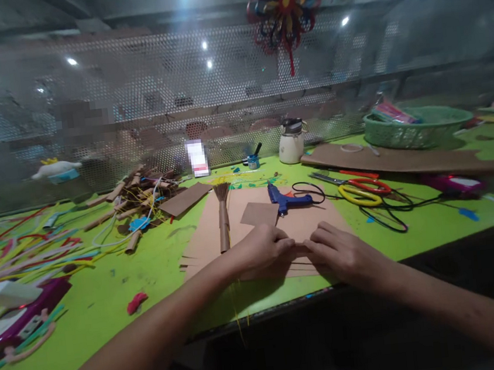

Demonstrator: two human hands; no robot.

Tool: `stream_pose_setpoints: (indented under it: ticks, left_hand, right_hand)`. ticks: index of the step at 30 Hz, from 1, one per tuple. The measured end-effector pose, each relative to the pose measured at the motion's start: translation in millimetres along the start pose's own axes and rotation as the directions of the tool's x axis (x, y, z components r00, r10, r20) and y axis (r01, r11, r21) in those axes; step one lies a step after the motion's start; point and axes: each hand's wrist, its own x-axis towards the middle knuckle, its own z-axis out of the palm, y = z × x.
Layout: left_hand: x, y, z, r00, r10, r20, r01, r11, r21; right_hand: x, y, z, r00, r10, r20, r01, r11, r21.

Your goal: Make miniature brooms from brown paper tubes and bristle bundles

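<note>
My left hand [265, 248] and my right hand [339, 249] meet fingertip to fingertip on a stack of brown cardboard sheets [204, 239] at the near edge of the green table [120, 281]. Both hands have curled fingers pinching a small piece of cardboard between them. A small paper broom [223, 220] lies on the sheets to the left. A cardboard square [259, 213] and a blue glue gun [286, 199] lie just beyond my hands.
Red and yellow scissors [360, 191] and a black cord [385, 214] lie to the right. A green basket [417, 126] and a long cardboard strip [407, 159] sit at the back right. Paper rolls [131, 200] and coloured pipe cleaners [20, 256] crowd the left. A white jar [291, 142] stands before the mesh screen.
</note>
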Motion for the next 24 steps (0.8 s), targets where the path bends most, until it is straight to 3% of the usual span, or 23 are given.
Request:
stream_pose_setpoints:
  ticks: [3, 9, 14, 21, 24]
  left_hand:
    - [1.0, -0.3, 0.3, 0.997, -0.063, 0.045, 0.07, 0.982, -0.174]
    - [-7.6, -6.0, 4.2, 0.996, -0.069, 0.05, 0.082, 0.944, -0.321]
    - [-12.2, -3.5, 5.6, 0.999, -0.016, -0.05, 0.011, 0.994, -0.113]
    - [-21.4, -6.3, 5.0, 0.991, 0.101, -0.092, -0.082, 0.978, 0.194]
    - [-20.7, -13.3, 9.9, 0.974, 0.181, -0.138, -0.127, 0.935, 0.33]
  right_hand:
    - [0.5, -4.5, -5.4, 0.999, 0.026, -0.03, -0.025, 0.999, 0.035]
    - [13.5, 0.2, -15.5, 0.963, 0.268, -0.013, -0.25, 0.913, 0.323]
    - [30.7, 6.7, -18.6, 0.935, 0.284, 0.21, -0.35, 0.829, 0.436]
    - [32.8, 8.8, -14.7, 0.941, 0.185, 0.283, -0.312, 0.799, 0.514]
    - [32.9, 11.6, -9.0, 0.951, 0.181, 0.249, -0.281, 0.841, 0.462]
